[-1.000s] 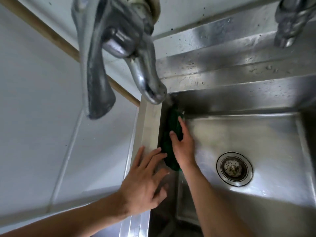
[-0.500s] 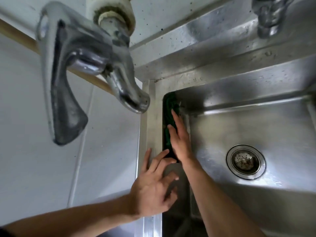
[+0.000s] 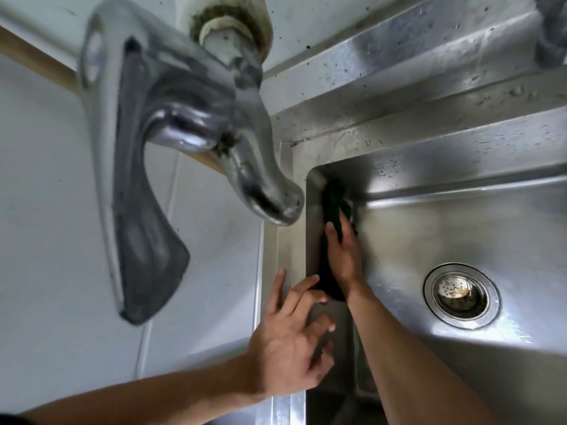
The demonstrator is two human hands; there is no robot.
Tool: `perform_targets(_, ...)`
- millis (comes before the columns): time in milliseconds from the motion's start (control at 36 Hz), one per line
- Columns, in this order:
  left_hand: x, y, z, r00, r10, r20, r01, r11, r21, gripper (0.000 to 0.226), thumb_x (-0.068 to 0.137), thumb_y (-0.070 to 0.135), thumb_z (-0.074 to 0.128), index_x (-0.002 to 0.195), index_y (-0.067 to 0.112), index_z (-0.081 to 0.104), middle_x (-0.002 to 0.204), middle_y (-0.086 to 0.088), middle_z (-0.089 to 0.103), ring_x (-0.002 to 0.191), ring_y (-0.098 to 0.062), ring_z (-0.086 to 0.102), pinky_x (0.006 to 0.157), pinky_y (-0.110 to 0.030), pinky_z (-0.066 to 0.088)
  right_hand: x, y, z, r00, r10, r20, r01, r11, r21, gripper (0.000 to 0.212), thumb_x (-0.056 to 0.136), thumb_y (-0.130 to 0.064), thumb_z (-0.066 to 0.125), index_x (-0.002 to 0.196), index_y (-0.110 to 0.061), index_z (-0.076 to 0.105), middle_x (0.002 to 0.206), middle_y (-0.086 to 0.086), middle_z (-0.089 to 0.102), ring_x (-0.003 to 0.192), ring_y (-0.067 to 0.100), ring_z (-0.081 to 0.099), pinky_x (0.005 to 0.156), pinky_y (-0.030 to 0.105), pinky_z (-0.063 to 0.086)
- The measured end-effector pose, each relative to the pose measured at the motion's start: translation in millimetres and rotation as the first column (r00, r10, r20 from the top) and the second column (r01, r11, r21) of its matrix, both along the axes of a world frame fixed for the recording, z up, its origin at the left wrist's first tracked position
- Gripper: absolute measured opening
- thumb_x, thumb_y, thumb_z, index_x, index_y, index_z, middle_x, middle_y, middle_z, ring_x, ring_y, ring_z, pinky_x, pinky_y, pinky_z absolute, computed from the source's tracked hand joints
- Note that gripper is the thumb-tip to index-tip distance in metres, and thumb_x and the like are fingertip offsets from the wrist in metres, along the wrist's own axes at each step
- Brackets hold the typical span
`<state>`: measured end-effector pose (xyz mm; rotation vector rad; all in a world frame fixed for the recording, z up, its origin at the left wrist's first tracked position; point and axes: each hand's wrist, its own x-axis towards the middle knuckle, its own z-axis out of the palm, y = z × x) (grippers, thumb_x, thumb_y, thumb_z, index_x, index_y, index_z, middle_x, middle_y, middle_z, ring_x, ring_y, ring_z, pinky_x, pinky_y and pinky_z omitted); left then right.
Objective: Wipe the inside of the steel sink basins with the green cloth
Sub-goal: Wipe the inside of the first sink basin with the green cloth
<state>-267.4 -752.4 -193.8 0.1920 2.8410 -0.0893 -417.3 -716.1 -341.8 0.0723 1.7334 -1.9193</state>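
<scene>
The steel sink basin [image 3: 460, 228] fills the right half of the view, with a round drain strainer [image 3: 461, 295] in its floor. A dark green cloth [image 3: 333, 207] lies flat against the basin's left inner wall near the far corner. My right hand [image 3: 343, 256] presses the cloth against that wall with straight fingers. My left hand [image 3: 291, 338] rests on the sink's left rim [image 3: 283, 240], fingers spread and draped over the edge into the basin.
A chrome tap [image 3: 171, 142] with a long lever hangs close to the camera at upper left, its spout just above the sink's left rim. White tiled wall is at left. A steel backsplash ledge [image 3: 429, 87] runs behind the basin; part of a second tap [image 3: 552, 29] is at top right.
My right hand has slid the cloth along the left wall toward the far corner. The view has shifted so the tap looms larger. My left hand stays on the rim.
</scene>
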Motion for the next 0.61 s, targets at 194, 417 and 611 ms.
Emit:
perform_targets(194,0,-2,-2,0.999,-0.004,-0.033,0.006,0.997,0.072,0.032,0.072,0.043,0.072,0.101,0.030,0.068,0.126,0.000,0.061,0.150,-0.025,0.040,0.122,-0.070,0.023,21,5,28,0.987,-0.082,-0.139,0.070,0.994,-0.086,0.040,0.100,-0.034,0.051,0.140,-0.025,0.050,0.147,-0.005,0.046,0.136,0.001,0.038,0.108,0.009,0.026)
perform_targets(417,-1,-1,0,1.000,-0.006,-0.019,0.007,0.999,0.042,0.030,0.073,0.043,0.071,0.100,0.029,0.068,0.125,-0.001,0.061,0.149,-0.025,0.042,0.122,-0.069,0.023,10,0,4,0.995,-0.101,0.025,0.100,0.994,0.036,0.039,0.099,-0.040,0.053,0.133,-0.022,0.055,0.136,-0.002,0.057,0.129,0.015,0.050,0.101,0.017,0.033)
perform_targets(611,-1,-2,2,1.000,0.002,-0.007,-0.002,0.999,0.048,0.033,0.073,0.043,0.072,0.103,0.030,0.070,0.121,0.002,0.060,0.141,-0.023,0.048,0.124,-0.067,0.021,39,12,36,0.973,-0.119,-0.196,0.067,0.965,-0.253,0.035,0.099,-0.030,0.051,0.133,-0.022,0.054,0.137,0.004,0.056,0.131,0.012,0.050,0.107,0.021,0.040)
